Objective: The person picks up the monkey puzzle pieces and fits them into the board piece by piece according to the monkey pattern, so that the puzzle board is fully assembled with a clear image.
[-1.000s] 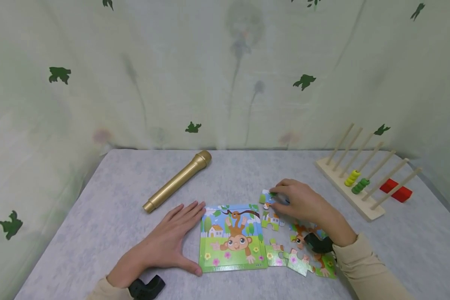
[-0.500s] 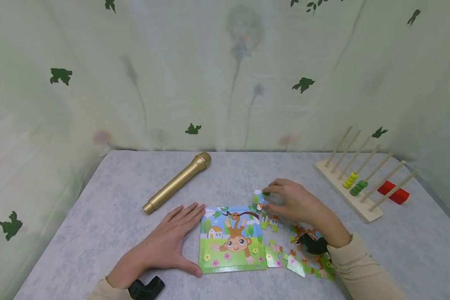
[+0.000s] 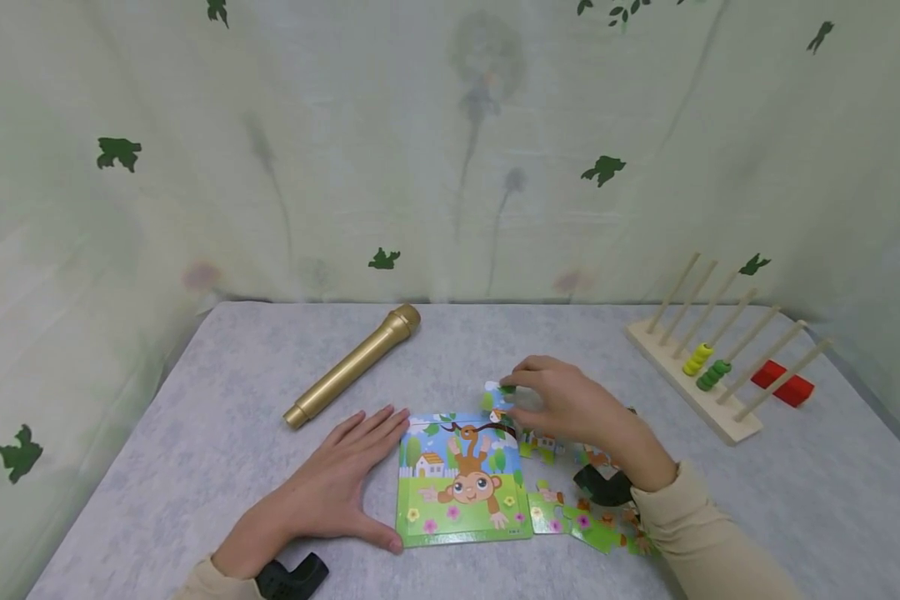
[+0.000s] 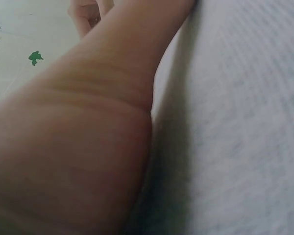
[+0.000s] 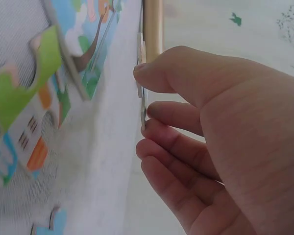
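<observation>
A square puzzle board (image 3: 461, 487) with a printed monkey hanging from a branch lies in front of me. My left hand (image 3: 337, 479) rests flat on the table along its left side, fingers spread, fingertips at the upper left corner and thumb near the lower one. Over the board's upper right corner, my right hand (image 3: 570, 404) pinches a blue and green puzzle piece (image 3: 491, 397) between thumb and fingertips. The right wrist view shows that piece (image 5: 141, 88) nearly edge-on. Several loose puzzle pieces (image 3: 547, 512) lie right of the board, some hidden under the right wrist.
A gold toy microphone (image 3: 352, 367) lies slantwise behind the left hand. At the back right stands a wooden peg rack (image 3: 693, 383) with yellow and green beads, and red blocks (image 3: 782, 383) beside it. A pale curtain (image 3: 450, 150) hangs behind the table.
My right hand has moved left with the puzzle piece, from beside the board to over its upper right corner. The left hand has stayed in place.
</observation>
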The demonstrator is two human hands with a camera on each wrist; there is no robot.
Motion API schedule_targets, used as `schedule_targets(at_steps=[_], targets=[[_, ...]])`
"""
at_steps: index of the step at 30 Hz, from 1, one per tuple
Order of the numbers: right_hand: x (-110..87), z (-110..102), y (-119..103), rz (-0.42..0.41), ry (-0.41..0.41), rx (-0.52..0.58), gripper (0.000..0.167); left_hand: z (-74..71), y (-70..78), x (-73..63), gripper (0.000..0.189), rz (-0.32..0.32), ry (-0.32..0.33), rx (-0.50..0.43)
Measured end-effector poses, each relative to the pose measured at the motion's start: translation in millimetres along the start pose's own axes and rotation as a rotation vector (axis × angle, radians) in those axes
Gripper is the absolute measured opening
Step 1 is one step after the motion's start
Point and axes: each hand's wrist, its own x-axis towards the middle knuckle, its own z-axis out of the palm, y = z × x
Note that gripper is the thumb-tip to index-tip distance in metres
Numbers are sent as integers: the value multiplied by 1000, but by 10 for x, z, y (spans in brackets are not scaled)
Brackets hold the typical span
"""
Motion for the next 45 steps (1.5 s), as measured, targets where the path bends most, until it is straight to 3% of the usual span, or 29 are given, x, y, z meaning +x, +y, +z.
schedule_targets(at_steps=[15, 35, 45], targets=[[130, 45, -201, -72, 2, -15, 35, 4, 1, -3, 139, 2, 7, 4], [301, 263, -404, -188, -18, -6, 35, 14, -11, 6, 139, -1, 4, -1], [346, 350, -484, -182, -74, 2, 37, 4, -6, 6, 138, -11, -11, -20]])
